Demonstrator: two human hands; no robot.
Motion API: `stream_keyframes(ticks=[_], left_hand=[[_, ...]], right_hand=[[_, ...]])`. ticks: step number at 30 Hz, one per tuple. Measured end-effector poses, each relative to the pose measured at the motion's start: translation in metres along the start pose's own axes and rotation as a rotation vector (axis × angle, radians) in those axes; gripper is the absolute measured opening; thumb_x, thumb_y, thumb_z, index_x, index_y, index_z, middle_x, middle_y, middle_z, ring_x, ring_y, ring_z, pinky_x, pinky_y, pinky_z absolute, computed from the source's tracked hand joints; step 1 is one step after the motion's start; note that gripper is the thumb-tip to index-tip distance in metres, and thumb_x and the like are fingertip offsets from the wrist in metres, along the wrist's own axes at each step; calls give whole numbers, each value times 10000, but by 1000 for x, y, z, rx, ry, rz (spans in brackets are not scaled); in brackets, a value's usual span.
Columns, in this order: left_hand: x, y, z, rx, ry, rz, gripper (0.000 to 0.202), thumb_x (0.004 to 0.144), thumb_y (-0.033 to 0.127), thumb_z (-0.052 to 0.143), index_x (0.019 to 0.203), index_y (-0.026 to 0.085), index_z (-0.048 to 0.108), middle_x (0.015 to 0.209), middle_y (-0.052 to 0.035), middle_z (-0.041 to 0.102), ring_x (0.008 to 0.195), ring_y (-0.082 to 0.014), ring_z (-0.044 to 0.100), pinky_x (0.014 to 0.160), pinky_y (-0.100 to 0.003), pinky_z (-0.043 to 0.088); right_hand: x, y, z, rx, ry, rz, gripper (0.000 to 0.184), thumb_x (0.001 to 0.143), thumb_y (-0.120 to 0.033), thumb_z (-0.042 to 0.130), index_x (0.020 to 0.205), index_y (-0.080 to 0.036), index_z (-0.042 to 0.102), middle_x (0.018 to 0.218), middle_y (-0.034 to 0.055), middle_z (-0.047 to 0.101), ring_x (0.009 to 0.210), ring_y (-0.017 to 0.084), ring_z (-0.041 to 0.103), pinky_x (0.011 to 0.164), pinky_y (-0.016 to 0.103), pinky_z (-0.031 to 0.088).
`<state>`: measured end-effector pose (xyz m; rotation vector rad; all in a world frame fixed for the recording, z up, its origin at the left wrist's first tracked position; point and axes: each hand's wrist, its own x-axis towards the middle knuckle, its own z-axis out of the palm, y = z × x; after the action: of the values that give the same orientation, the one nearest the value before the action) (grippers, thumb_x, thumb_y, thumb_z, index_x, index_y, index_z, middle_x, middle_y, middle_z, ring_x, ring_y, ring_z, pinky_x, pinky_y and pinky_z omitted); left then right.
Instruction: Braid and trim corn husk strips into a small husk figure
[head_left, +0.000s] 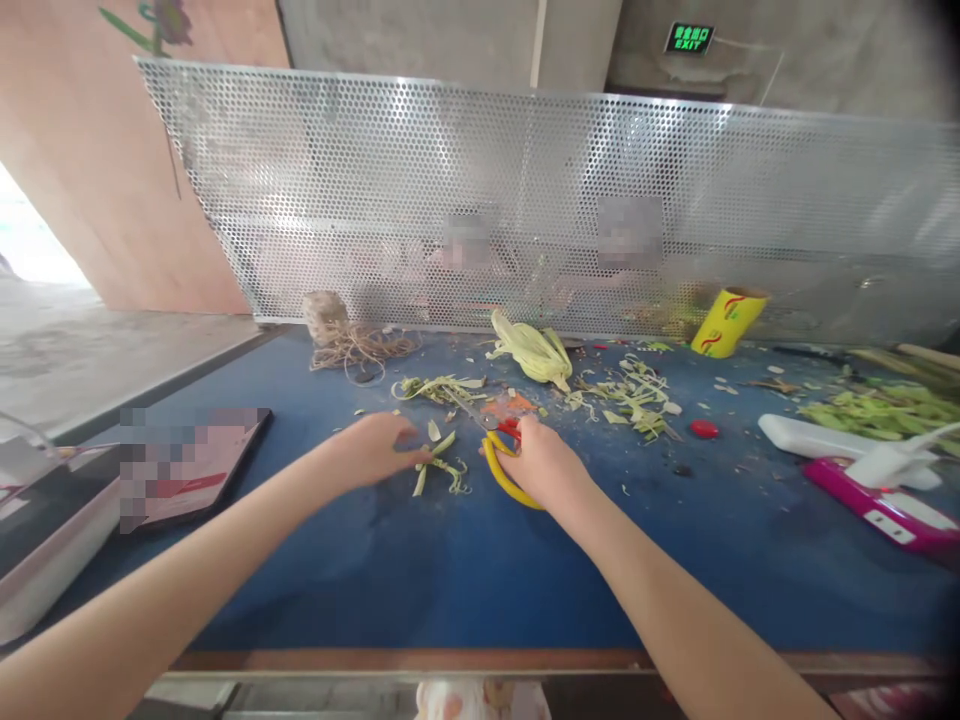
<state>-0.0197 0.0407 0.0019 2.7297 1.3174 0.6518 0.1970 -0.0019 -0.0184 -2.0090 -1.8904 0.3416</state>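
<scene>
Both forearms reach fwd over blue surface (450, 570). R hand (544, 462) closed round yellow-handled scissors (501, 455), fingers wrapped on the loop grips; blades run up-left toward centre of surface, tip hard to make out among scraps. L hand (375, 447) lies palm-down just left of scissors, fingers bent, tips touching pale green husk strips (439, 465) that lie betw. the two hands; can't tell if strips are pinched or only pressed. At near L edge: dark tablet-like board (191, 465), partly blurred, beside a grey tray (45, 560). At R: pink-and-white device (885, 500), near it a small red cap (703, 429). Further back: more shredded husk trimmings (630, 395), a whole corn husk bundle (532, 352), tangle of raffia twine w/ its spool (337, 335), yellow roll (727, 320) tilted. Green stalks (877, 410) far R. Perforated metal screen (480, 190) stands along back edge; two persons behind it, indistinct.
</scene>
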Motion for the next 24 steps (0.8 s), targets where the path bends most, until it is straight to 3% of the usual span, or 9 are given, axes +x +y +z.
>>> stream_keyframes(ticks=[4, 10, 13, 18, 24], left_hand=[[-13, 4, 15, 4, -36, -51, 113, 642, 321, 638, 642, 211, 659, 643, -23, 669, 585, -175, 613, 509, -243, 462], [-7, 22, 1, -180, -83, -87, 38, 729, 228, 545, 730, 213, 579, 686, 23, 682, 640, -154, 645, 530, -213, 492], [2, 29, -4, -403, -151, -142, 64, 761, 249, 510, 787, 192, 524, 676, 14, 668, 585, -129, 629, 527, -218, 507], [14, 39, -1, -907, -190, -366, 185, 734, 250, 548, 891, 168, 495, 753, -20, 647, 669, -135, 618, 593, -272, 522], [4, 36, 0, -1287, -132, -514, 246, 684, 266, 655, 874, 166, 534, 756, -10, 608, 692, -125, 583, 588, -234, 485]], right_hand=[[1, 0, 4, 113, 11, -63, 363, 737, -509, 530, 879, -175, 522, 811, 67, 653, 735, 182, 639, 575, 225, 418], [3, 0, 2, 479, -2, -141, 297, 649, -441, 623, 780, -195, 519, 770, 15, 633, 670, 155, 601, 582, 234, 431], [6, 0, 5, 693, -36, -144, 306, 614, -395, 650, 777, -189, 492, 775, 7, 620, 634, 143, 587, 580, 246, 445], [12, 2, 8, 1025, -61, -165, 349, 620, -345, 655, 866, -175, 476, 817, 21, 599, 731, 149, 595, 661, 265, 464], [9, 4, -3, 965, -99, -197, 370, 609, -377, 694, 827, -192, 459, 791, -3, 550, 692, 128, 547, 667, 272, 439]])
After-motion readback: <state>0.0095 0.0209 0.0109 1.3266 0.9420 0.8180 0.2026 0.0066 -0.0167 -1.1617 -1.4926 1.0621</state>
